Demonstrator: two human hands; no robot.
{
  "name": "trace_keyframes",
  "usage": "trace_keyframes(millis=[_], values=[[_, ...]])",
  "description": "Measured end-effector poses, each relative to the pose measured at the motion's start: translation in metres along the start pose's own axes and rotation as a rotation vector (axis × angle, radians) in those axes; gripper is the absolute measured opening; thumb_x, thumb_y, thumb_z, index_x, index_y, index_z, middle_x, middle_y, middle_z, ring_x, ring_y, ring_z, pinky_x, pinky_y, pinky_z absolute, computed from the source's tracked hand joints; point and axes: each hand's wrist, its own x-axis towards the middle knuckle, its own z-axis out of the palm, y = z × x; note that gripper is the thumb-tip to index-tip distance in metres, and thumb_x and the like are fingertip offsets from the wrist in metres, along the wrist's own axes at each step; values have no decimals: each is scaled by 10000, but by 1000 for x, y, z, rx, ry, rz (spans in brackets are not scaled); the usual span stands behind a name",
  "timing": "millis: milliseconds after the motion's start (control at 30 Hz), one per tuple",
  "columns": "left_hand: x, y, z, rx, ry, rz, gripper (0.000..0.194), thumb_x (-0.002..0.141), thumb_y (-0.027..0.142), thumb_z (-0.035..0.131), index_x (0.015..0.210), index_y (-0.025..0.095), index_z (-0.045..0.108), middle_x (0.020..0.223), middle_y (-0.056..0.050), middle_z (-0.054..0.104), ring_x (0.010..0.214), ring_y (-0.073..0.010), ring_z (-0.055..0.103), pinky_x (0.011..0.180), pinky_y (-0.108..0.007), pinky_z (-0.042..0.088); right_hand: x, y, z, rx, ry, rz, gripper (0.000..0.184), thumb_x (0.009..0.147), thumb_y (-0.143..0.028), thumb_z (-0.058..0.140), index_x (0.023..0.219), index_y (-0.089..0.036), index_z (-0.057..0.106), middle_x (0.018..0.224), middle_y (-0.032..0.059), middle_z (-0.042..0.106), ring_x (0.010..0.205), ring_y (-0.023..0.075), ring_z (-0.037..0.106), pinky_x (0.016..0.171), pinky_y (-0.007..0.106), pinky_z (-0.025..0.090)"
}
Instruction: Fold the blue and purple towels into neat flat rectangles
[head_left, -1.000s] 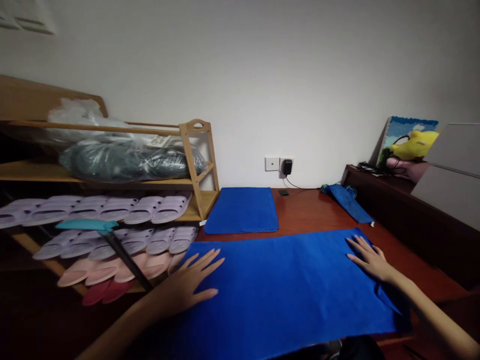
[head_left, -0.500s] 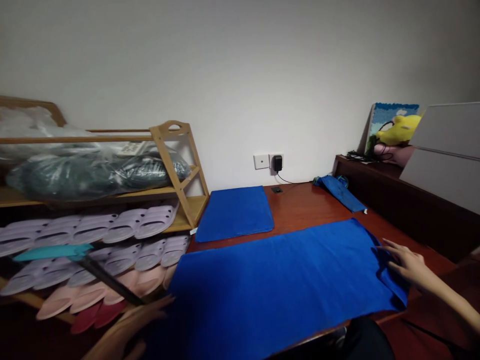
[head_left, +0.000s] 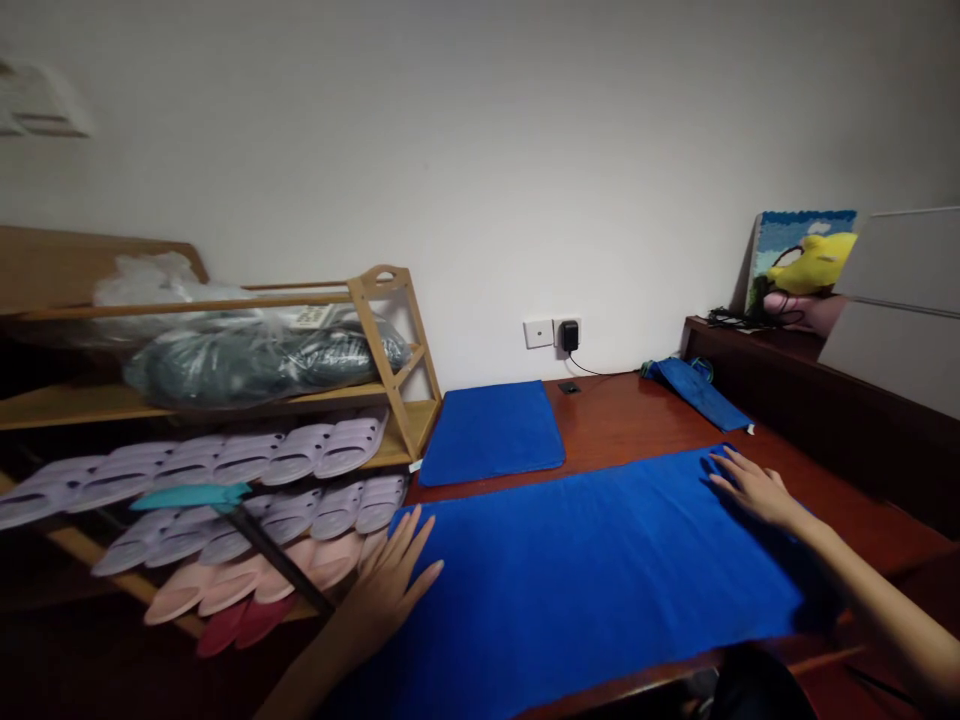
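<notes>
A long blue cloth lies spread flat along the front of the reddish-brown table. My left hand rests at its left edge, fingers spread near the far left corner. Over the far right corner is my right hand, fingers stretched out and holding nothing. Behind the spread cloth, a folded blue cloth lies in a neat rectangle beside the shelf. Farther right, a narrow blue cloth item with a white tag lies against the raised ledge.
To the left stands a wooden rack with lilac slippers, pink slippers and a plastic-wrapped dark bundle. A teal-topped pole leans before it. A black plug sits in the wall. A yellow plush toy is at right.
My left hand has moved up and right onto the cloth's left edge. My right hand has shifted to the far right corner, where the rumpled right end now lies flatter. The view has turned slightly left.
</notes>
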Motion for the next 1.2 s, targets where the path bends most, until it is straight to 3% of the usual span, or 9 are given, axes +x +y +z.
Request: trace_keyframes(millis=[100,200,300,367,567,733,967,1100,1200], values=[[15,-22,3,-10,74,-102,504,883,488,332,1232,193,543,1327,-108,537,1235,-246,488,1016,-396,398,29,2,7,67,3,253,488,884,-478,324,1256,-236,527,1344,112,502,1222,293,470,919,481,407],[30,-42,-4,-34,181,-281,426,849,498,353,961,178,610,975,-95,674,980,-256,627,856,-353,480,53,11,11,80,15,484,529,835,-450,403,1209,-108,555,1181,230,586,1059,362,572,778,477,465],[42,-49,-6,-140,109,-361,385,821,518,334,635,218,487,599,-19,589,641,-214,604,624,-303,464,64,13,17,94,9,496,437,768,-369,497,1094,-106,622,1037,221,647,973,358,612,748,448,471],[44,-50,-3,-215,71,-315,380,807,511,320,557,232,379,505,10,506,546,-182,539,567,-278,419,66,16,20,113,8,447,377,760,-315,504,1064,-140,642,1012,183,665,961,323,624,761,407,471],[43,-55,-6,-245,248,-235,355,839,489,359,618,227,449,589,14,525,602,-175,524,601,-263,401,71,35,17,140,75,340,421,854,-343,380,1092,-96,624,1093,172,649,1002,289,610,811,333,455],[66,-58,-14,-253,373,-217,340,875,467,359,714,210,513,684,-1,569,681,-178,557,649,-253,409,86,34,16,124,177,339,499,899,-388,283,1202,-89,542,1154,180,618,1021,291,596,813,341,451],[100,-66,-5,-149,257,-287,329,929,415,304,839,213,547,852,-47,660,826,-207,629,724,-271,439,104,12,29,102,199,275,487,924,-424,201,1136,-151,544,1026,156,653,864,288,629,681,364,458],[103,-57,-8,66,222,-340,293,934,356,319,955,202,567,962,-90,661,910,-245,624,747,-319,464,108,2,31,-62,259,193,473,920,-402,220,1085,-119,561,994,184,636,911,324,602,731,424,452],[95,-42,-10,219,274,-219,314,925,295,335,1074,152,572,1097,-147,624,1055,-272,574,883,-387,449,103,-5,28,-207,325,40,492,919,-404,236,1142,-103,555,1087,202,609,1000,333,574,813,452,444]])
